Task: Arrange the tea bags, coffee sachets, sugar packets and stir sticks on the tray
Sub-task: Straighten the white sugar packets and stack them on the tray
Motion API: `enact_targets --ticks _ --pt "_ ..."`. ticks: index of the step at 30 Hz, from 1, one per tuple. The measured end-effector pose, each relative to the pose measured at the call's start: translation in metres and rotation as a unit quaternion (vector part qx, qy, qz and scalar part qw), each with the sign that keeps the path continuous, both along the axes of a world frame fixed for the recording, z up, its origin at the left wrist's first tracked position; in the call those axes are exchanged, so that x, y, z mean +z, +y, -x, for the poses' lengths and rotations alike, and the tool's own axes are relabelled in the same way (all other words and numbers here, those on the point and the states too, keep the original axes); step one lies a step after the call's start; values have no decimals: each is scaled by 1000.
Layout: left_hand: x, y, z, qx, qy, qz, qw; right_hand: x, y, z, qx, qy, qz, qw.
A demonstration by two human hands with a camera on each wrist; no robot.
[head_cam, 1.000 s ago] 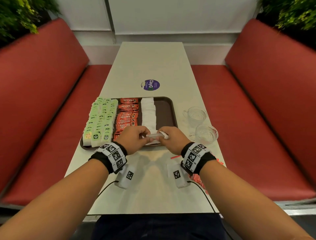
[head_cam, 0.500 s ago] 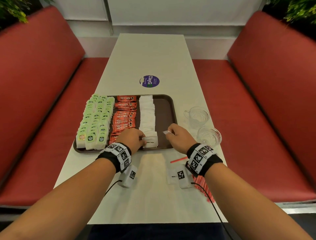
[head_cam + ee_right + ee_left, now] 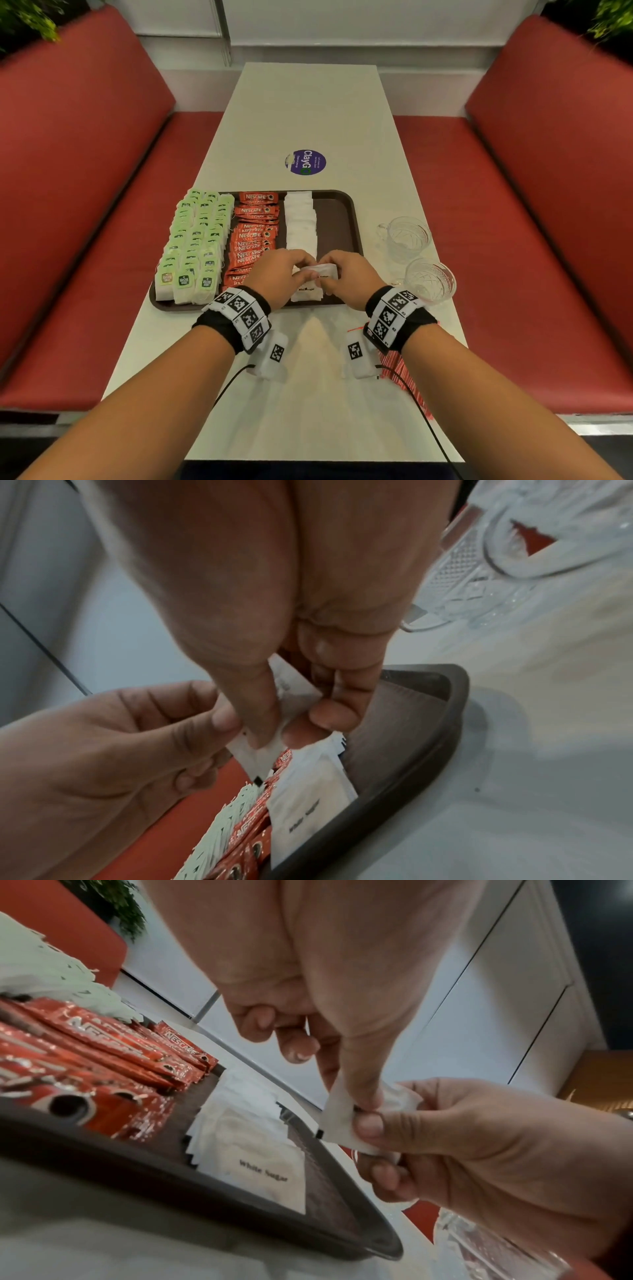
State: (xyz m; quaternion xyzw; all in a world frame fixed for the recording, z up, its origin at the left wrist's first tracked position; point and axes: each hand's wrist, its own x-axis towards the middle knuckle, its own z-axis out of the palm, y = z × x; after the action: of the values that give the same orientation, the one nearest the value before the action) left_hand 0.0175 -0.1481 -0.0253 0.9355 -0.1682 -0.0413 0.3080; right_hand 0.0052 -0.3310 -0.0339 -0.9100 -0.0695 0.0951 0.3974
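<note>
A brown tray point(image 3: 346, 219) holds rows of green tea bags point(image 3: 195, 240), red coffee sachets point(image 3: 255, 233) and a column of white sugar packets point(image 3: 300, 219). Just above the near end of that column, one white sugar packet point(image 3: 323, 271) is held between both hands. My left hand point(image 3: 305, 270) pinches its left edge and my right hand point(image 3: 331, 279) pinches its right side. The left wrist view shows the held packet point(image 3: 339, 1115) above a flat "White Sugar" packet point(image 3: 260, 1164). The held packet point(image 3: 253, 753) also shows in the right wrist view. Red stir sticks point(image 3: 400, 370) lie on the table under my right wrist.
A glass cup point(image 3: 406, 236) and a cut-glass tumbler point(image 3: 430, 279) stand on the table right of the tray. The tray's right strip point(image 3: 337, 236) is bare. A purple sticker point(image 3: 305, 162) sits beyond the tray. Red benches flank the table.
Half a second ago my hands were apart, the right one holding a packet beside the sugar column. They have come together, and both now pinch one packet.
</note>
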Motion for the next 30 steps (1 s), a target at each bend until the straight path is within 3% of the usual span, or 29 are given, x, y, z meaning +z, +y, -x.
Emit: enact_targets --ticks 4,7,11,16,20,30 --pt "-7 14 -5 48 29 -36 998 -5 2 -6 -17 33 61 997" --pt "-15 18 -2 39 67 -67 995 -9 5 -8 -6 59 143 988" --pt "-24 16 2 48 62 -110 991 -14 14 -12 -4 76 182 980" --pt "-32 15 4 141 0 -185 973 -19 22 -17 -26 95 157 983" --pt "-36 10 4 126 17 -240 962 -20 24 -18 -18 110 119 987" --pt "-36 5 -9 107 34 -222 969 -22 33 -24 -22 127 155 979"
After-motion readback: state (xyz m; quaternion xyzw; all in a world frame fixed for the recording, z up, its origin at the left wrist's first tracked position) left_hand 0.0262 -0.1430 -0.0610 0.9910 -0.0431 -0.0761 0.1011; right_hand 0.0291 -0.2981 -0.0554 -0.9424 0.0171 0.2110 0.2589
